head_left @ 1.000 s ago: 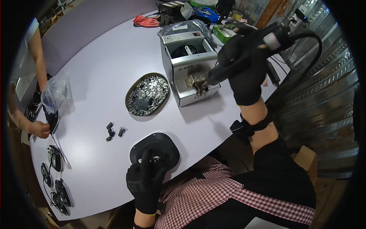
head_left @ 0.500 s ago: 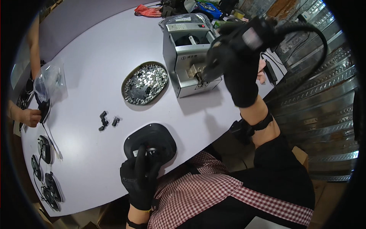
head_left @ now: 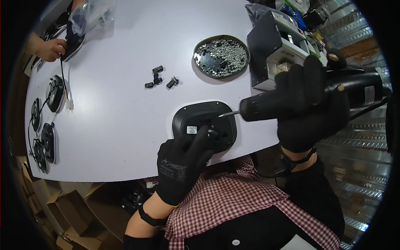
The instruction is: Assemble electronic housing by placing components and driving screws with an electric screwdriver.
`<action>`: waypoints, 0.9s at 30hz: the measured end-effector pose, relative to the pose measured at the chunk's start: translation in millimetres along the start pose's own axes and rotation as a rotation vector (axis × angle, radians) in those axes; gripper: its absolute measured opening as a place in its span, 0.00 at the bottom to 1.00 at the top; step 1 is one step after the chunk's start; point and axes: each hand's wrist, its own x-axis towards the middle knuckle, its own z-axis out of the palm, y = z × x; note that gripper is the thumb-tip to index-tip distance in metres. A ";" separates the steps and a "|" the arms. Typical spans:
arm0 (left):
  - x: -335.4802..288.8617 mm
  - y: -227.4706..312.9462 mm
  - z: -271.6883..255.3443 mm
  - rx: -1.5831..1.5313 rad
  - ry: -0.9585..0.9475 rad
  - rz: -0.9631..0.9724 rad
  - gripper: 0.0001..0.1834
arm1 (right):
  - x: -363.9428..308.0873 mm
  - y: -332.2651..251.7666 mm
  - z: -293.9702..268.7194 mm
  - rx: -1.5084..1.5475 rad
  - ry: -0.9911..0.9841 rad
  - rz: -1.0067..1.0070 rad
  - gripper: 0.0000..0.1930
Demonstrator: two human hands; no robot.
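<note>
A black plastic cover (head_left: 183, 118), rounded-square with a white label, lies at the table's near edge. My left hand (head_left: 179, 166), in a black glove, holds it down, its fingertips at the recess in the middle; whether they pinch a smaller part there is hidden. Gloved in black too, my right hand (head_left: 310, 108) is wrapped round a corded black electric screwdriver (head_left: 260, 107), held almost level. The bit's tip is over the right half of the cover; whether a screw sits on it is too small to tell.
Loose screws fill much of a round tray (head_left: 221, 76). A grey screw-feeder machine (head_left: 266, 54) stands right of it. Several small black clips (head_left: 156, 77) lie left of the tray. At far left, another person's hand (head_left: 52, 50) holds a cable near several black corded units (head_left: 54, 93).
My right hand has brought the screwdriver down from beside the screw feeder to the cover. My left hand stays on the cover. The view has swung, shifting the table's things.
</note>
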 end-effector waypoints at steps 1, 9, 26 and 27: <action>-0.6 1.2 -1.2 -0.007 -0.006 -0.015 0.26 | 2.8 9.1 3.9 0.005 -0.076 0.004 0.21; -4.3 -2.8 0.5 -0.042 0.016 -0.025 0.25 | 3.4 42.3 19.0 -0.013 -0.175 0.147 0.20; -11.0 -10.1 1.1 -0.128 -0.097 -0.100 0.30 | 0.0 46.9 32.7 -0.131 -0.208 0.238 0.21; -13.4 -11.5 2.7 -0.129 -0.094 -0.101 0.30 | -1.7 45.3 36.3 -0.200 -0.190 0.222 0.22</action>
